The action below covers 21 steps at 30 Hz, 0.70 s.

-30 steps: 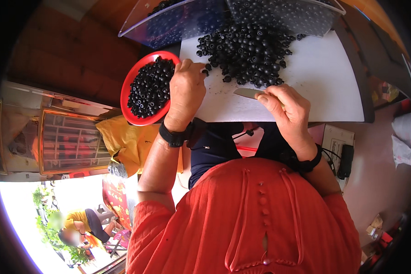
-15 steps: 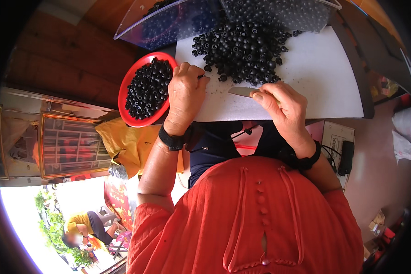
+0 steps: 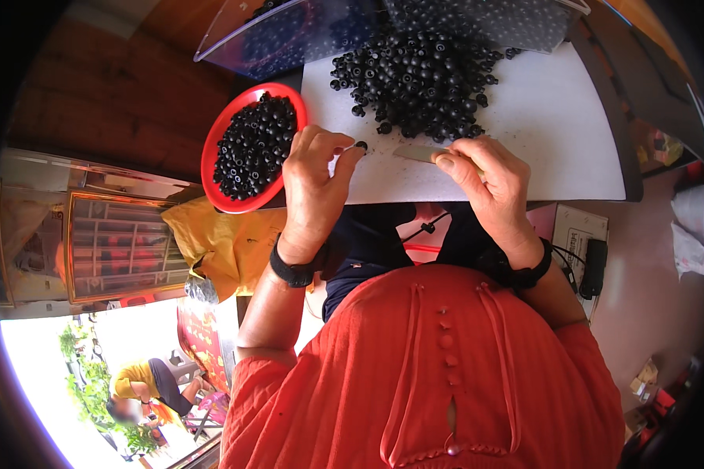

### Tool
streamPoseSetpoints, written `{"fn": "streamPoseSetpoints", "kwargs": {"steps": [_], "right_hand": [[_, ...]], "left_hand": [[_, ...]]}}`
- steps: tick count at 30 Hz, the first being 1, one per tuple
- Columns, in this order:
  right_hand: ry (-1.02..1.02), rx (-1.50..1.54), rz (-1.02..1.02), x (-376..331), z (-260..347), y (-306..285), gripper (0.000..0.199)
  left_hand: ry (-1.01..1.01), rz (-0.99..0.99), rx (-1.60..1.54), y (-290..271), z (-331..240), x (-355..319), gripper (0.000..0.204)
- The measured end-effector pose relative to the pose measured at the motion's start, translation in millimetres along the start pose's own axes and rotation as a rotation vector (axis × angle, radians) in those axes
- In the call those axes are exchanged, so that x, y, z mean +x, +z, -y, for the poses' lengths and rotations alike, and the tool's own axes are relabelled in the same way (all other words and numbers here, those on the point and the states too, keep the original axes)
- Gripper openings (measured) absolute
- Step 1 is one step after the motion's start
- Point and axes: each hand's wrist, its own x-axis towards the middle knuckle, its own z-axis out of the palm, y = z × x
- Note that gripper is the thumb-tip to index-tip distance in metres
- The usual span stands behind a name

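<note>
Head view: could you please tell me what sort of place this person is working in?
Probably a small home or shopfront workbench for hand sorting: a white board heaped with small black beads, a red bowl of them, and an open doorway to a sunlit street.

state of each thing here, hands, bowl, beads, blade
left hand: pinching one small black bead at its fingertips
right hand: gripping a flat metal blade laid on the white board
red bowl: filled with black beads
bead pile: loose heap on the board
</note>
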Motion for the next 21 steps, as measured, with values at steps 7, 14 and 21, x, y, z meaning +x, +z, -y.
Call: {"fn": "streamPoseSetpoints", "kwargs": {"steps": [7, 14, 21], "right_hand": [[-0.001, -0.017, 0.006, 0, 2, 0, 0.016], [0.000, -0.049, 0.010, 0, 2, -1, 0.016], [-0.017, -0.054, -0.004, 0, 2, -2, 0.016]], "left_hand": [[0.159, -0.044, 0.229, 12, 19, 6, 0.008], [0.160, -0.007, 0.228, 11, 14, 6, 0.011], [0.236, 0.030, 0.443, 14, 6, 12, 0.014]]}}
